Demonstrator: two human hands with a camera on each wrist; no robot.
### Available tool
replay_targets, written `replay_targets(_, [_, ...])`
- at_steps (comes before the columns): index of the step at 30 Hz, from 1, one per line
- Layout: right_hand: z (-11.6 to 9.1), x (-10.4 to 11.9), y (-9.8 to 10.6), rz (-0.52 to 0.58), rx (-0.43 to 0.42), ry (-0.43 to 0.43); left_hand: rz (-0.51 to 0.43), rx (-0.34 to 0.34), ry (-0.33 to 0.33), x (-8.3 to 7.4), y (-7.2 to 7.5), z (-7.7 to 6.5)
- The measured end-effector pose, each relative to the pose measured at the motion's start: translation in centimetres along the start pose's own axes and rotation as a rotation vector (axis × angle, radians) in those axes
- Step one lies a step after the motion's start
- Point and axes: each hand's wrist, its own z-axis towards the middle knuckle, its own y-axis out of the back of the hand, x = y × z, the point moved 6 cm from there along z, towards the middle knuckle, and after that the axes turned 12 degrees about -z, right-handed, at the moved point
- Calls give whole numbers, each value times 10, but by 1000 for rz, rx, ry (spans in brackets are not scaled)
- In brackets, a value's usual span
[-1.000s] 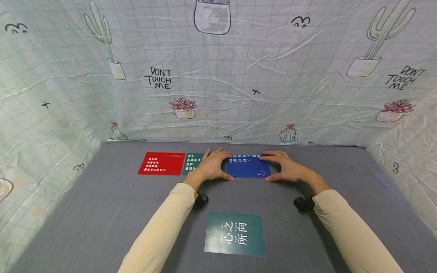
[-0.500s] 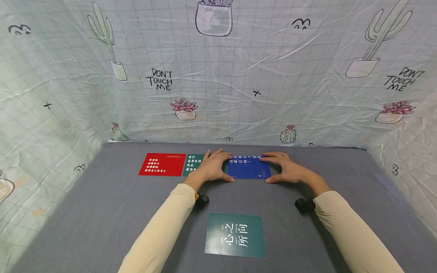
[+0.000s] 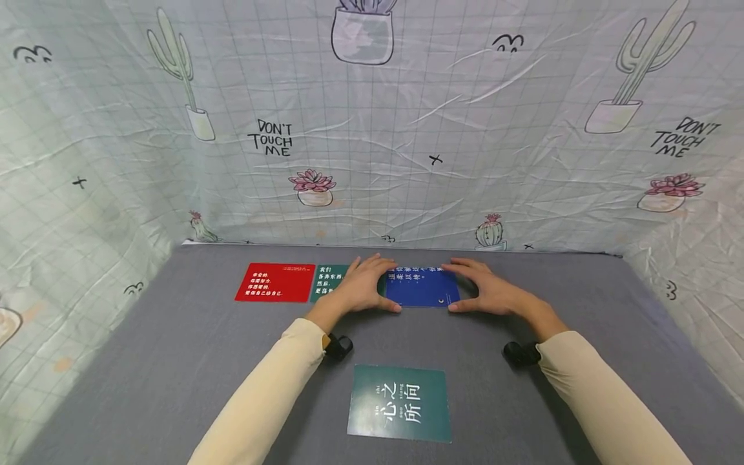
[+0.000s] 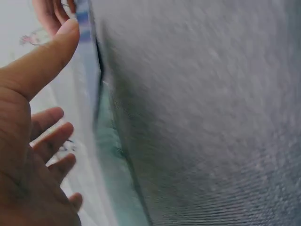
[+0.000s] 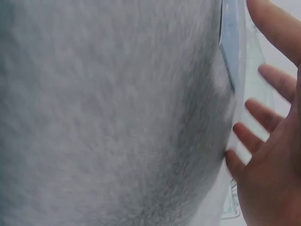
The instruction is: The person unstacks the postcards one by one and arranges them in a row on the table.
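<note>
A blue card (image 3: 421, 290) with white writing lies flat at the far side of the table, between the two hands. My left hand (image 3: 359, 289) is at its left side, thumb tip at the near left corner and fingers toward the far edge. My right hand (image 3: 489, 290) mirrors this at the right side, fingertips overlapping the far right corner. In both wrist views the fingers are spread and relaxed, with nothing pinched. Left of the blue card, a green card (image 3: 329, 281) is partly covered by the left hand. Beside that lies a red card (image 3: 276, 283) with white writing.
Another green card (image 3: 400, 403) with large white characters, turned sideways, lies nearer on the grey cloth (image 3: 145, 368), between the forearms. Behind the table rises a pale curtain (image 3: 372, 142) printed with cacti, which also encloses both sides.
The thumbs have drawn slightly nearer each other over the blue card's near edge, and the left wrist has shifted a little left. The cards lie as before; the head view has tilted slightly.
</note>
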Motion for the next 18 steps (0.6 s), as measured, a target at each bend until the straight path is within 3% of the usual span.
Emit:
replay_targets(9, [-15, 17, 2, -24, -115, 20, -76, -103, -65, -20, 11, -26])
replay_targets(13, [-27, 28, 4, -40, -207, -2, -109, -128, -63, -26, 10, -48])
replay_targets(18, [-47, 47, 3, -30, -256, -25, -168, -149, -100, -32, 8, -82])
